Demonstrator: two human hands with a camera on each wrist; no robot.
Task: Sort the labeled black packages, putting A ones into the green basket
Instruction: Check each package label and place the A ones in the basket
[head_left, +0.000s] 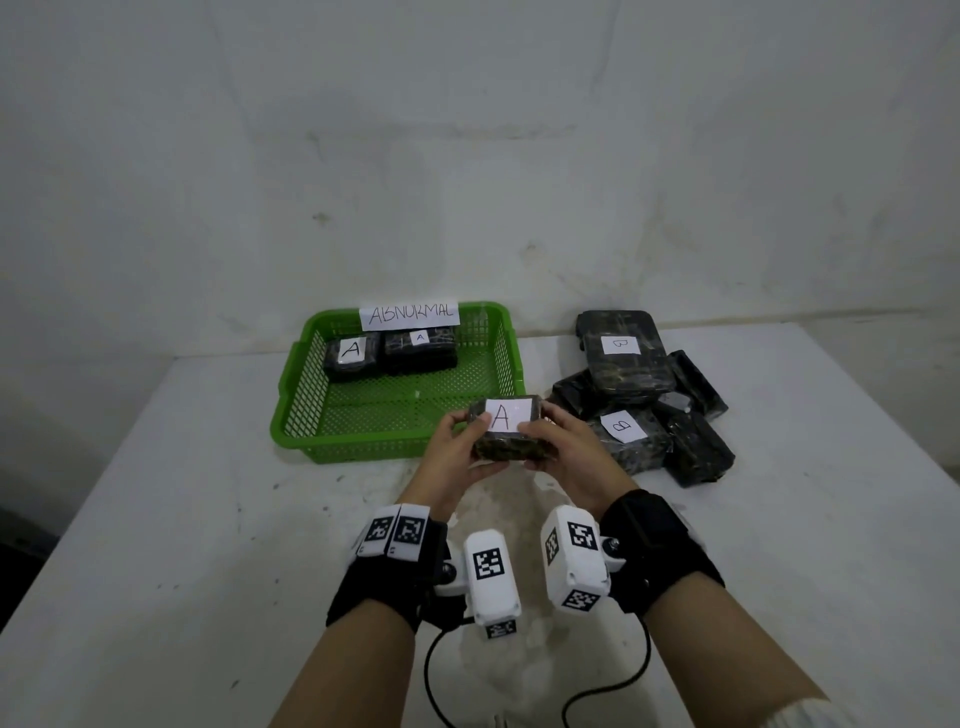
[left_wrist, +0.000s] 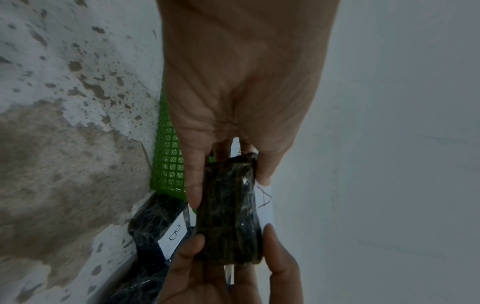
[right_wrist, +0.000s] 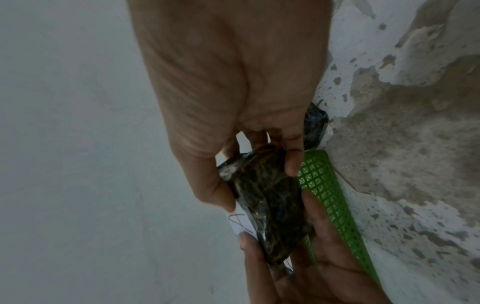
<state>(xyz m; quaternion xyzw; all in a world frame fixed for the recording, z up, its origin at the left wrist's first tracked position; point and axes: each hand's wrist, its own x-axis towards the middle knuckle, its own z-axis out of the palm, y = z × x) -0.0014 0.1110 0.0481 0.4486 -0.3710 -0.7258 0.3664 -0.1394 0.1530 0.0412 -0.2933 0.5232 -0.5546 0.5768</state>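
On the left of the white counter (head_left: 156, 519), a green basket (head_left: 304, 395) is sitting with a paper sign (head_left: 409, 314) reading "ABNORMAL" on its far rim, and two black packages labelled A, one to the left (head_left: 351, 356) and one to the right (head_left: 420, 351), are lying side by side against its far wall. Just in front of the basket's near right corner, a person is holding a third black package (head_left: 506, 434) above the counter, its white "A" label (head_left: 505, 414) facing up. The left hand (head_left: 457, 452) is gripping the package's left end, thumb curling onto the top at the label's edge and fingers (left_wrist: 193, 181) wrapping beneath. The right hand (head_left: 563, 449) is gripping the right end the same way, thumb lying on the label's near right corner and fingers (right_wrist: 293, 162) curling under, so the package is sitting pinched between both hands. To the right, a heap of black packages (head_left: 691, 447) is resting on the counter, near the right hand, with two showing "B" labels, one far (head_left: 621, 345) and one near (head_left: 622, 426).
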